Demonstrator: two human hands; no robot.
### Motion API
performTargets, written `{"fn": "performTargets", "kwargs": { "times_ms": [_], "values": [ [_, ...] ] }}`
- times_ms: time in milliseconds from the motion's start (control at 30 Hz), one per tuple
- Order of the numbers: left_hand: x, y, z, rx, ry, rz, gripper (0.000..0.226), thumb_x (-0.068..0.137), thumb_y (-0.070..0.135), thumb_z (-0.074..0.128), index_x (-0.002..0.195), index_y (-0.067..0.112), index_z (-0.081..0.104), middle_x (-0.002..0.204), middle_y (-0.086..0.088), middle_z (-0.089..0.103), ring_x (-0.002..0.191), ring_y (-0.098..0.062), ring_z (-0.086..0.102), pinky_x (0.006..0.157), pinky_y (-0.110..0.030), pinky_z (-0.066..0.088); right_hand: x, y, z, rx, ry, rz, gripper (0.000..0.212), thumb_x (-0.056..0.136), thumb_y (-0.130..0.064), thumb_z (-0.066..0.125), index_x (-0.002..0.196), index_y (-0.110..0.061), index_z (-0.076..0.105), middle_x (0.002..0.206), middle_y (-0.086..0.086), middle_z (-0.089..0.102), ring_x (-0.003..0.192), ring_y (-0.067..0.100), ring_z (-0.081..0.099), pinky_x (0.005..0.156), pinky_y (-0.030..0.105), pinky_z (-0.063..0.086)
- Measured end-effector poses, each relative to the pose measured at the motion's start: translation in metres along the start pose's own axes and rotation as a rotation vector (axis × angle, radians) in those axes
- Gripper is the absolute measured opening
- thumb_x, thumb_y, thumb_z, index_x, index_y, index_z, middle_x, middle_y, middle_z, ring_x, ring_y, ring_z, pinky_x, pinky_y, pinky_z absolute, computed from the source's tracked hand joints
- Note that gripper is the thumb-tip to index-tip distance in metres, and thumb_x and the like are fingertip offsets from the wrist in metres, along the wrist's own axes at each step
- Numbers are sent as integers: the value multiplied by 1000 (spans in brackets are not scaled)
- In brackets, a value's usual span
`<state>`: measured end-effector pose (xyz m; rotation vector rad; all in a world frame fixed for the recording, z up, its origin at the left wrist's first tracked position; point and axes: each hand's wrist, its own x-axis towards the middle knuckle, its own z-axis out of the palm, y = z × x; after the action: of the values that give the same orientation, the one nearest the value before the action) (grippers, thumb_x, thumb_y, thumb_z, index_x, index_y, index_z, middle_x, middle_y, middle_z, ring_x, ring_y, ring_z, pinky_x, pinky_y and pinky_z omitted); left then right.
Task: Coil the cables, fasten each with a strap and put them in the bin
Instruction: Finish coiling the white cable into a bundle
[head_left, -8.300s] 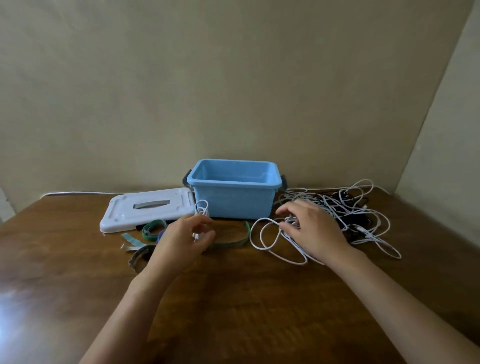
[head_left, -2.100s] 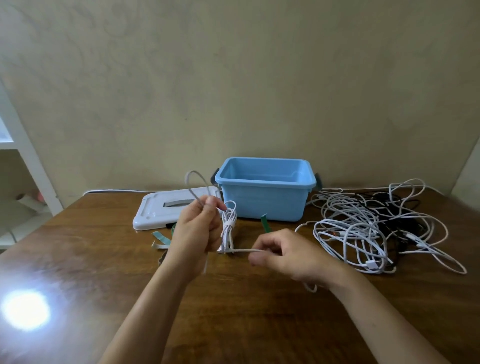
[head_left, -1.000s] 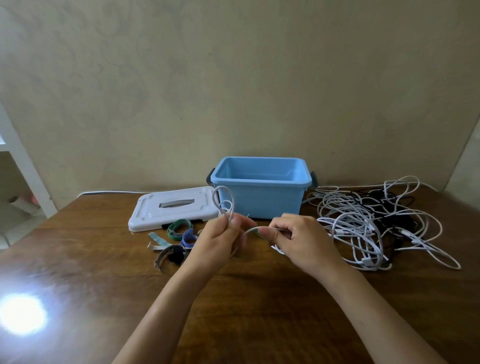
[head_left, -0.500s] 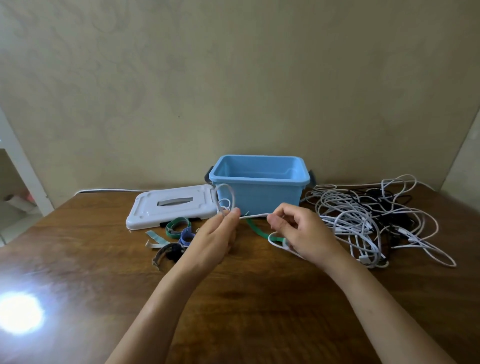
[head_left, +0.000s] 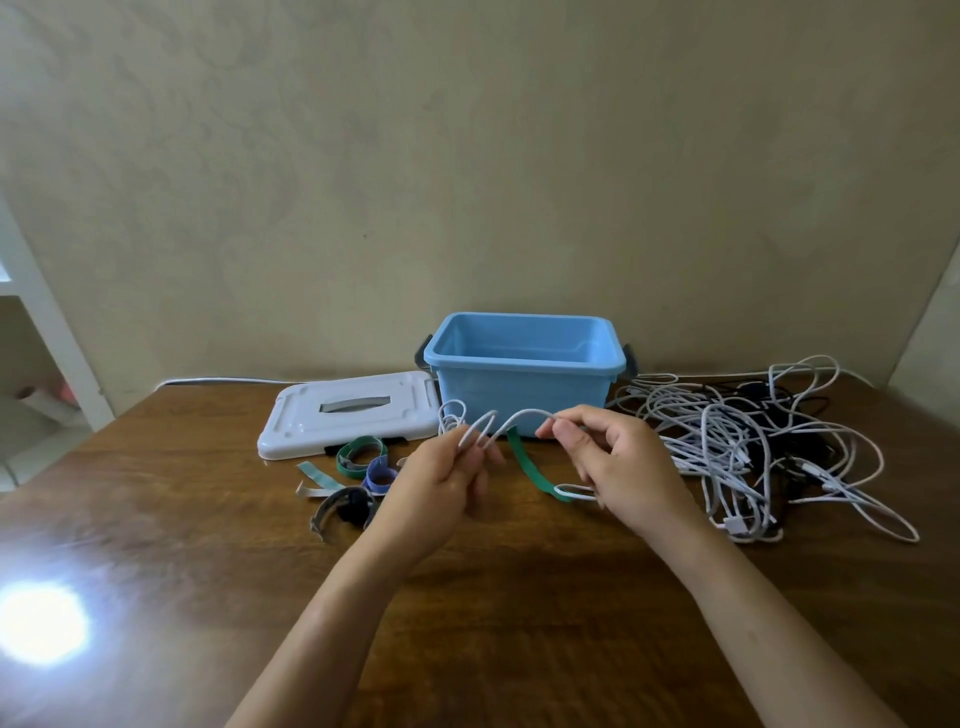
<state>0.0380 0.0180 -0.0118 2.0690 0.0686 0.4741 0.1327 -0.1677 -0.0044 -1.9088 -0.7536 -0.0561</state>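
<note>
Brown polished wood formed the table (head_left: 519, 623), which carried every item noted and showed a bright glare patch near its front left corner. A beige wall (head_left: 467, 156) stood directly behind it. The blue bin (head_left: 524, 387) sat upright at the back centre of the table, open at the top, with dark latches at both ends; nothing could be seen inside it from this angle. Its white lid (head_left: 348, 413) lay flat just left of the bin, handle slot facing up. A tangled pile of white and black cables (head_left: 753, 447) covered the table to the right of the bin.

The left hand (head_left: 441, 488) was raised above the table in front of the bin, fingers curled and pinching gathered loops of a white cable (head_left: 519, 415). The right hand (head_left: 618, 462) was held level with it, thumb and forefinger pinching the same cable, which arched between the two hands. A further loop of this cable trailed out below the right hand, near the table surface.

A green strap (head_left: 530, 470) lay stretched on the table between the hands, running back toward the bin front. A cluster of spare straps (head_left: 358, 467), green, blue, pale and dark, rested on the table just in front of the lid, left of the left hand.
</note>
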Motion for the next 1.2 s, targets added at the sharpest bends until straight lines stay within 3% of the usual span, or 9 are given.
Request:
{"fn": "performTargets", "kwargs": {
  "times_ms": [133,233,333,433,533,700,833,933,1200],
  "values": [
    [-2,0,12,-44,-25,-57,27,107,10,41,93,25,60,65,10,51,52,-3,45,49,-21,36,-7,-12,15,196,-29,-31,26,105,-35,51,103,-24,74,53,-22,53,49,-1,51,48,11,35],
    [-2,5,12,-266,5,-145,20,106,17,42,90,19,54,68,7,45,53,-6,39,46,-22,29,-6,-15,16,349,-126,52,34,110,-26,40,107,-14,72,58,-4,47,53,8,41,51,22,35],
    [3,5,-1,-491,51,-260,36,106,41,39,75,23,42,62,6,35,50,-9,27,47,-28,21,-3,-14,11,310,-193,141,33,107,-16,36,107,-11,69,67,3,57,66,18,55,73,34,48],
    [4,1,-3,-400,87,-301,55,100,65,37,80,15,47,64,6,38,49,-8,31,46,-26,26,-6,-12,12,147,-260,107,22,104,-12,46,103,-20,67,76,-5,68,88,12,72,100,40,50],
    [1,2,8,-190,95,-262,53,94,73,36,103,23,52,78,4,53,57,-6,48,49,-22,40,-11,-15,22,183,-229,22,18,104,-11,56,111,-24,67,87,-1,72,84,16,76,90,34,57],
    [-1,-4,20,-149,49,-116,52,91,74,37,106,27,53,87,2,65,70,-6,62,62,-25,48,-18,-18,38,210,-200,-45,21,100,-12,63,116,-25,71,89,-5,75,73,21,76,74,40,64],
    [0,-4,22,-197,101,-82,59,105,59,24,91,12,56,68,1,58,59,-11,55,54,-24,42,-20,-18,43,174,-200,-77,18,97,-30,69,114,-26,71,94,-8,77,80,17,76,77,45,63],
    [2,-3,15,-279,220,-119,56,107,52,21,85,12,54,55,4,46,49,-8,44,49,-24,35,-19,-19,32,-267,-187,-121,23,98,-50,60,112,-33,65,96,-17,72,88,3,69,79,28,58],
    [4,2,20,-274,309,-84,55,108,47,26,96,8,63,59,7,43,58,-12,41,55,-32,35,-28,-22,58,-321,-321,-179,23,102,-42,56,93,-31,74,68,-14,62,67,4,61,68,27,47]
  ]
}}
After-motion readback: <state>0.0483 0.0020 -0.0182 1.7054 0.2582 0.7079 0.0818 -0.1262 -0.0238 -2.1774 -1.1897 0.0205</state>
